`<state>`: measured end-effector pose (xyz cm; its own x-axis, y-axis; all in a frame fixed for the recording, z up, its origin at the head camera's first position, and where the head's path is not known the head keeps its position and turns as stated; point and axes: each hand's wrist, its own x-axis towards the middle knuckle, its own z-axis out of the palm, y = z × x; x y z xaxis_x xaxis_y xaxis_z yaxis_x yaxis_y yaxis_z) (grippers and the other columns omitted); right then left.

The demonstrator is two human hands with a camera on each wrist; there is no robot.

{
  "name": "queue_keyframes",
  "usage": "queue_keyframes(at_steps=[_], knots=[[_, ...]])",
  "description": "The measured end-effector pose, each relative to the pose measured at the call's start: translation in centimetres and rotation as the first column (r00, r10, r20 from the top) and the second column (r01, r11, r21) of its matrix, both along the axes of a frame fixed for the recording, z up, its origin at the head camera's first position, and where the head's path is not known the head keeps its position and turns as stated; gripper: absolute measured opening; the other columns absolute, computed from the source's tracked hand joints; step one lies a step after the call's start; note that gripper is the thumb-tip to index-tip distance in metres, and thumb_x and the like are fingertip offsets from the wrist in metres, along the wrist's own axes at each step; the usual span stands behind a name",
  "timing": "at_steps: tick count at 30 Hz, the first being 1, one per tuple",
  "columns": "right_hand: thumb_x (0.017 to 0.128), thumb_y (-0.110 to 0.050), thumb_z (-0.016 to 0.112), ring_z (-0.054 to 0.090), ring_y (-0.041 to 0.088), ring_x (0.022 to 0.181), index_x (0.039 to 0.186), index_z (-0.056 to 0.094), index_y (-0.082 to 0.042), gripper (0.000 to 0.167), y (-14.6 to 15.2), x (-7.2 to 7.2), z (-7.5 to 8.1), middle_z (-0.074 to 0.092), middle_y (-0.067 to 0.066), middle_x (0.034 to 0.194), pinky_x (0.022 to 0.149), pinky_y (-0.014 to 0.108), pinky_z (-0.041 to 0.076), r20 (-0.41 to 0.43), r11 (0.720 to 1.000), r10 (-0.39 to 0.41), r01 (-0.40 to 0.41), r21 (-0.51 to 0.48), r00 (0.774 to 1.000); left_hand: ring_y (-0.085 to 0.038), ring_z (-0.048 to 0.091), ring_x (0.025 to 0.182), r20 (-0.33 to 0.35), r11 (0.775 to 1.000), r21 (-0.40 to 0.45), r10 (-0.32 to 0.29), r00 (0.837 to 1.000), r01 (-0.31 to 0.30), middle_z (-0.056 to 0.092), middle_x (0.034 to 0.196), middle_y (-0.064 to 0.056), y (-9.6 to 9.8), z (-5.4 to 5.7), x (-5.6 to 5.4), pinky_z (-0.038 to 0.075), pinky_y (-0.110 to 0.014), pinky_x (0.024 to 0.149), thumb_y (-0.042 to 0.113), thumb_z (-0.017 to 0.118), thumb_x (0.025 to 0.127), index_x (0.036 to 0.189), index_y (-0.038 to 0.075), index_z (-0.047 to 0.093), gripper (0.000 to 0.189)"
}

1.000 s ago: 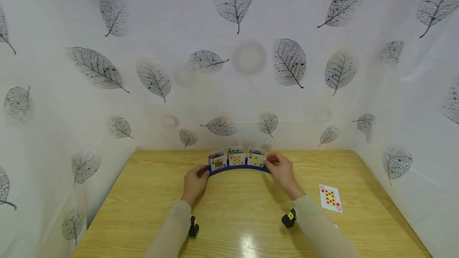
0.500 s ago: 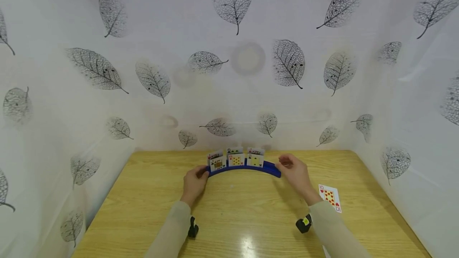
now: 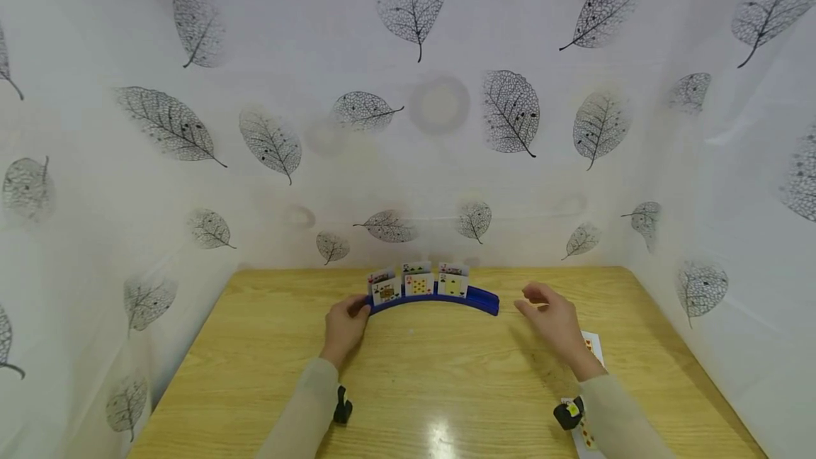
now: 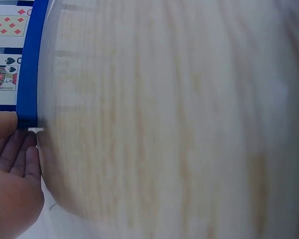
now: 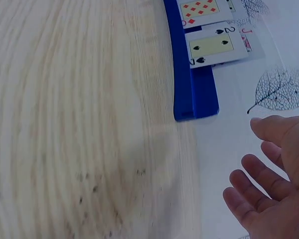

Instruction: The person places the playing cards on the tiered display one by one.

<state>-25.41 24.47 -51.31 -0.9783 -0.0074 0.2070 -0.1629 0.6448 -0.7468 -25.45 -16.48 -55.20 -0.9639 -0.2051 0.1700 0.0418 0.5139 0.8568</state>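
A curved blue card holder (image 3: 482, 299) stands near the back of the table, with upright playing cards in two rows. Its front row has a face card of spades (image 3: 385, 292) at the left, a many-pip diamond card (image 3: 418, 285) in the middle and a two of spades (image 5: 213, 46) at the right. A jack (image 5: 246, 42) peeks out behind the two. My left hand (image 3: 344, 328) pinches the holder's left end, thumb on top, fingers below. Off to the right of the holder, my right hand (image 3: 554, 317) is empty, its fingers relaxed and apart.
On the right side of the wooden table (image 3: 408, 381), a heart card (image 3: 596, 347) and another red-pip card (image 3: 586, 438) lie flat, both partly covered by my right arm. A leaf-print curtain (image 3: 433, 183) encloses the back and sides.
My right hand has left the right end of the holder and moved to the right, uncovering that end. My left hand and the cards in the holder have stayed in place.
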Motion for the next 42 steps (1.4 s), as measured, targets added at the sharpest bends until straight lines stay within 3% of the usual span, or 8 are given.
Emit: queue_keyframes(at_steps=[3, 9, 13, 16, 20, 23, 31, 42], knots=[[0.103, -0.032, 0.070, 0.066, 0.037, 0.122, 0.134, 0.065, -0.002, 0.044, 1.1, 0.5, 0.1, 0.070, 0.022, 0.132, 0.099, 0.049, 0.058, -0.018, 0.999, -0.015, 0.015, 0.029, 1.000, -0.039, 0.071, 0.114, 0.004, 1.000, 0.001, -0.004, 1.000, 0.004, 0.075, 0.124, -0.022, 0.1, 0.1, 0.0, 0.058, -0.054, 0.101, 0.004, 0.067, 0.101, 0.125, -0.002, 0.074, 0.026], [0.102, -0.031, 0.072, 0.068, 0.039, 0.117, 0.134, 0.066, 0.000, 0.045, 3.3, 1.4, -0.2, 0.071, 0.023, 0.129, 0.090, 0.026, 0.058, -0.053, 0.995, -0.059, 0.063, 0.078, 0.997, -0.039, 0.071, 0.112, -0.003, 1.000, 0.004, -0.007, 1.000, 0.007, 0.075, 0.122, -0.022, 0.1, 0.0, 0.0, 0.058, -0.054, 0.100, 0.004, 0.067, 0.101, 0.124, -0.002, 0.074, 0.025], [0.102, -0.032, 0.072, 0.066, 0.041, 0.118, 0.135, 0.065, 0.001, 0.048, 4.6, 2.2, -0.3, 0.069, 0.026, 0.131, 0.089, 0.023, 0.056, -0.056, 0.994, -0.069, 0.074, 0.083, 0.996, -0.040, 0.071, 0.111, -0.012, 1.000, 0.011, -0.007, 1.000, 0.007, 0.076, 0.121, -0.023, 0.0, -0.1, 0.0, 0.059, -0.054, 0.098, 0.003, 0.067, 0.100, 0.124, -0.003, 0.074, 0.025], [0.103, -0.035, 0.070, 0.064, 0.041, 0.121, 0.139, 0.063, 0.001, 0.051, 5.4, 2.7, -0.5, 0.067, 0.027, 0.136, 0.093, 0.031, 0.056, -0.041, 0.993, -0.078, 0.081, 0.088, 0.996, -0.040, 0.072, 0.109, -0.031, 1.000, 0.001, -0.004, 1.000, 0.004, 0.076, 0.120, -0.023, 0.0, -0.2, 0.0, 0.060, -0.054, 0.097, 0.003, 0.068, 0.099, 0.123, -0.004, 0.074, 0.025], [0.103, -0.038, 0.068, 0.058, 0.044, 0.127, 0.143, 0.059, 0.003, 0.058, 6.2, 3.1, -0.7, 0.061, 0.030, 0.142, 0.103, 0.053, 0.052, 0.004, 0.994, -0.078, 0.077, 0.080, 0.997, -0.039, 0.072, 0.111, -0.030, 1.000, 0.003, 0.002, 1.000, -0.002, 0.076, 0.121, -0.022, 0.0, -0.4, -0.1, 0.060, -0.054, 0.097, 0.004, 0.068, 0.099, 0.123, -0.002, 0.074, 0.026], [0.103, -0.041, 0.068, 0.053, 0.048, 0.131, 0.145, 0.055, 0.004, 0.062, 6.8, 3.3, -1.0, 0.056, 0.032, 0.146, 0.107, 0.063, 0.047, 0.049, 0.994, -0.082, 0.078, 0.074, 0.995, -0.040, 0.072, 0.113, -0.012, 1.000, 0.017, -0.002, 1.000, 0.002, 0.075, 0.123, -0.022, -0.1, -0.4, -0.1, 0.059, -0.054, 0.099, 0.005, 0.068, 0.100, 0.125, -0.002, 0.074, 0.026], [0.103, -0.047, 0.066, 0.046, 0.056, 0.137, 0.150, 0.050, 0.003, 0.071, 8.4, 3.6, -1.6, 0.045, 0.036, 0.154, 0.103, 0.071, 0.048, 0.128, 0.993, -0.084, 0.072, 0.096, 0.988, -0.039, 0.072, 0.112, -0.007, 1.000, 0.011, -0.013, 1.000, 0.013, 0.075, 0.122, -0.023, 0.0, -0.2, -0.1, 0.059, -0.053, 0.099, 0.003, 0.067, 0.101, 0.124, -0.003, 0.074, 0.025], [0.101, -0.047, 0.069, 0.041, 0.062, 0.135, 0.149, 0.047, 0.010, 0.078, 10.2, 4.0, -2.1, 0.042, 0.042, 0.151, 0.107, 0.078, 0.037, 0.137, 0.975, -0.077, 0.046, 0.215, 0.988, -0.040, 0.071, 0.114, 0.004, 1.000, 0.008, -0.016, 1.000, 0.016, 0.074, 0.124, -0.024, -0.1, -0.2, -0.2, 0.058, -0.054, 0.100, 0.005, 0.067, 0.101, 0.125, -0.004, 0.073, 0.026]])
